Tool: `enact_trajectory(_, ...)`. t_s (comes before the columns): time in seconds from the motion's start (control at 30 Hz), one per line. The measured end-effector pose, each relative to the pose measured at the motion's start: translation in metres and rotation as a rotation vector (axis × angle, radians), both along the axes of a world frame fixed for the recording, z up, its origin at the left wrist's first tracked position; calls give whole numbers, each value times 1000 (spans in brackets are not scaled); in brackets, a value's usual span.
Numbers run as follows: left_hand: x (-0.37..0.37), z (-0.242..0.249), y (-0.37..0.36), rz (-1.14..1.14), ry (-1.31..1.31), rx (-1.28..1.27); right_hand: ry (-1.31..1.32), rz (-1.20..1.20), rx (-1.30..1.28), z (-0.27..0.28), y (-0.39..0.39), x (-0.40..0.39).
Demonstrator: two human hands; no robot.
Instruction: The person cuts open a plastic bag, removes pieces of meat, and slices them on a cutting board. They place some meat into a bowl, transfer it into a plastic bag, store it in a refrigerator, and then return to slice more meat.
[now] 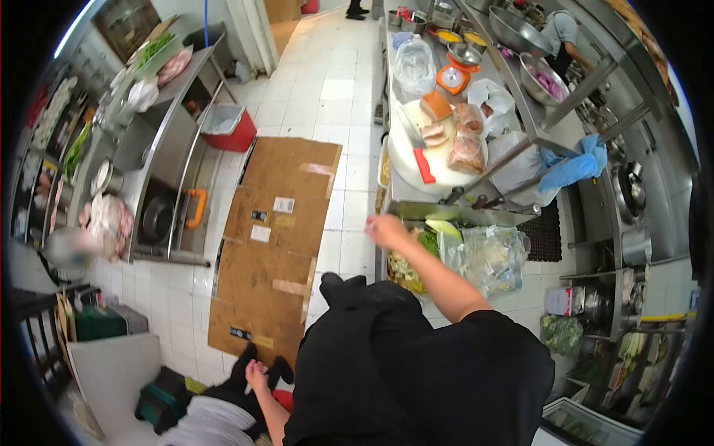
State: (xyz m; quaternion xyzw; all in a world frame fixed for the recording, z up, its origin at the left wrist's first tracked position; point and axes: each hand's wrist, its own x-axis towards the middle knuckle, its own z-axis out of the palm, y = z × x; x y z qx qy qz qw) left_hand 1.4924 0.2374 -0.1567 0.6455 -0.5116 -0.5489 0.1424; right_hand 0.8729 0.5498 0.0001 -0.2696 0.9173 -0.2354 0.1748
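Observation:
My right hand reaches forward over the aisle at the near left corner of the steel counter, its fingers curled and no object showing in them. Below and right of it are a container of cut greens and a clear plastic bag. On the counter ahead, a round white cutting board carries a cleaver with a red handle and several chunks of meat. My left hand hangs low at my side, fingers loosely curled, nothing visible in it, near a crouching person in a light shirt.
Flattened cardboard covers the floor at my left. A red bin stands by the left steel table. An orange scale sits on the right counter. Another person works beyond the shelf. Feet show far ahead.

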Motion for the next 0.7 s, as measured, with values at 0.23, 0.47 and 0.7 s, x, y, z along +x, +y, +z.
enact_trajectory(0.23, -75, -73, -42, -840, -382, 66, 30, 14, -287, 65, -116, -70)
enact_trajectory(0.47, -162, -74, -201, -1194, -505, 39, 339, -620, -203, 108, -79, -152)
enact_trajectory(0.7, -406, -64, -409, -1585, -563, -465, 625, -964, 183, 45, 0, -140)
